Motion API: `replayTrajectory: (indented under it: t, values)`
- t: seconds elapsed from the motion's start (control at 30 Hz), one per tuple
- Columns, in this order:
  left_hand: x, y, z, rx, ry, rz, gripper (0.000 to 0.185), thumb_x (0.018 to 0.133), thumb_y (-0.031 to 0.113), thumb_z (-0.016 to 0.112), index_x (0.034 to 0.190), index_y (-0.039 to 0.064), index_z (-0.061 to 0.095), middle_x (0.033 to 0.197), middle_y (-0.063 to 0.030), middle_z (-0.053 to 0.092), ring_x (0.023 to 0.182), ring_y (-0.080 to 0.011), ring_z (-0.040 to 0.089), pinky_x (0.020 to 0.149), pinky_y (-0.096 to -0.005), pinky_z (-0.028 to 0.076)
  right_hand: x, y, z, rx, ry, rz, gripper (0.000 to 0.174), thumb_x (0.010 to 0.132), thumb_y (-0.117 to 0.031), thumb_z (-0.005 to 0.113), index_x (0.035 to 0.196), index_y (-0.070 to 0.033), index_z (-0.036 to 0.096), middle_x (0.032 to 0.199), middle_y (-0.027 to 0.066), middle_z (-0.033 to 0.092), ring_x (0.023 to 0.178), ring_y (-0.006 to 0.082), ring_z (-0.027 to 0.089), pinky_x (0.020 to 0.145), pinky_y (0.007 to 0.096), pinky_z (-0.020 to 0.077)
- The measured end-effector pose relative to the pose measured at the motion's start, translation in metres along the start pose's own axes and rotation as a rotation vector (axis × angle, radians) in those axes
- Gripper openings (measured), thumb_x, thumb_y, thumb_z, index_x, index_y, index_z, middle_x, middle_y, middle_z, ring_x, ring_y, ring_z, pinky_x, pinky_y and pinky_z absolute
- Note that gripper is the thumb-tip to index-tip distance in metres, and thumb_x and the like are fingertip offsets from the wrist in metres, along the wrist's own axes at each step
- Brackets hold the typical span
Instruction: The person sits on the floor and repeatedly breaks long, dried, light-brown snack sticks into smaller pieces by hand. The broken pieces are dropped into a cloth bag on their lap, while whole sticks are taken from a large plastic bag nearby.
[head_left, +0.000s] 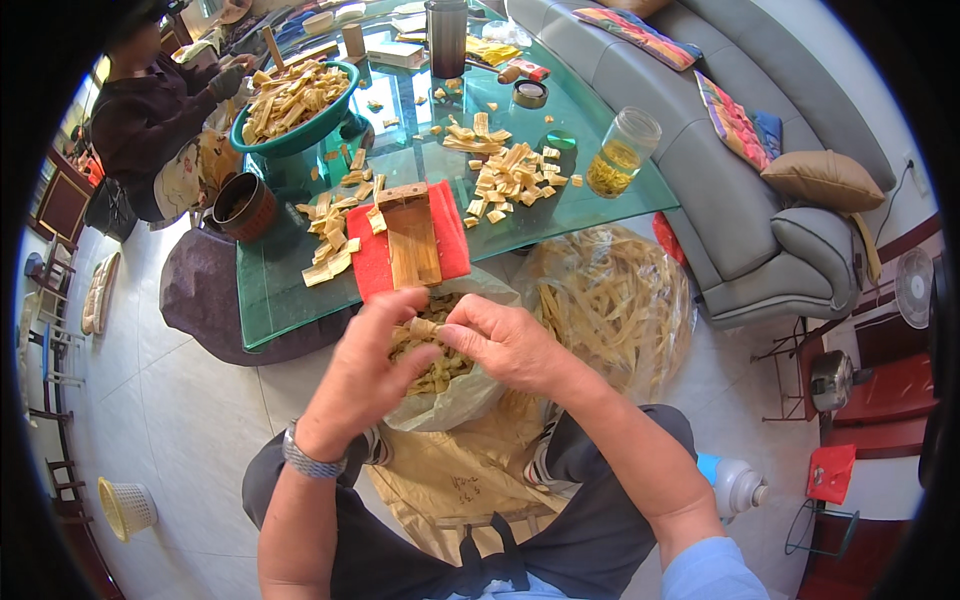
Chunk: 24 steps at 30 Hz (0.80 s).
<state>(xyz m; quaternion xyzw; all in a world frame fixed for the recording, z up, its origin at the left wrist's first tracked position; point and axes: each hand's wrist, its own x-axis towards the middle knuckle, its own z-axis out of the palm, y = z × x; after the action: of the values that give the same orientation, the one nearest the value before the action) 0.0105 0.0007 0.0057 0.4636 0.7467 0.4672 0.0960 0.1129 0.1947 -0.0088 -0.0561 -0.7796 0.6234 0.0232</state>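
Between the thumb and fingers of my right hand (510, 343) is a folded, pale yellow dried plant strip (424, 328). My left hand (364, 367), slightly blurred, is beside the strip with its thumb and fingers spread apart. Both hands are above an open whitish woven sack (457, 405), which holds many yellowish pieces. Just beyond them, a wooden board with a crosspiece (411, 244) rests on a red cloth (450, 225) at the glass table's edge. Loose strips (330, 232) lie left of the board, and a pile of short folded pieces (514, 176) lies to its right.
A clear plastic bag of long strips (615, 307) stands right of the sack. On the glass table (600, 225) are a jar of yellow liquid (621, 161), a dark tumbler (447, 45), a brown pot (246, 206) and a heaped green basin (300, 139). Another person (150, 112) works beside the basin.
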Motion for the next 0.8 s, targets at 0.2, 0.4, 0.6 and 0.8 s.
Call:
replayTrajectory:
  t: [0.2,0.4,0.6,0.8]
  values:
    - [-0.002,0.003,0.024,0.416,-0.166,-0.044,0.022,0.092,0.014,0.068,0.108,0.002,0.058,0.102,-0.0170,0.069,0.100,-0.0355,0.066,0.085,-0.0442,0.050,0.002,0.011,0.012,-0.119,0.014,-0.112,0.021,0.101,-0.022,0.065,0.095,-0.002,0.060,0.083,0.0189,0.065,0.071,0.0320,0.062,0.067,0.0396,0.0504]
    - [-0.025,0.003,0.004,-0.074,-0.581,-0.263,0.030,0.103,0.028,0.061,0.093,0.000,0.059,0.081,-0.0222,0.065,0.079,-0.0415,0.065,0.071,-0.0481,0.052,-0.014,0.013,0.001,-0.205,-0.414,-0.076,0.023,0.103,-0.026,0.064,0.095,-0.004,0.062,0.076,0.0130,0.062,0.067,0.0222,0.057,0.065,0.0369,0.0481]
    - [-0.025,0.005,-0.022,-0.141,-0.696,-0.333,0.031,0.105,0.032,0.063,0.096,0.002,0.061,0.074,-0.0132,0.058,0.069,-0.0241,0.061,0.067,-0.0374,0.051,-0.020,-0.006,-0.001,-0.192,-0.468,-0.083,0.026,0.103,-0.029,0.064,0.094,-0.005,0.063,0.071,0.0133,0.059,0.066,0.0259,0.058,0.065,0.0385,0.0478]
    - [0.007,-0.005,-0.036,-0.288,-0.257,-0.424,0.026,0.106,0.027,0.062,0.097,0.003,0.064,0.080,0.0006,0.055,0.075,-0.0077,0.051,0.067,-0.0270,0.047,0.018,-0.007,-0.018,-0.244,-0.099,-0.340,0.022,0.100,-0.014,0.067,0.120,-0.003,0.068,0.094,0.0119,0.071,0.083,0.0238,0.068,0.078,0.0342,0.0547]
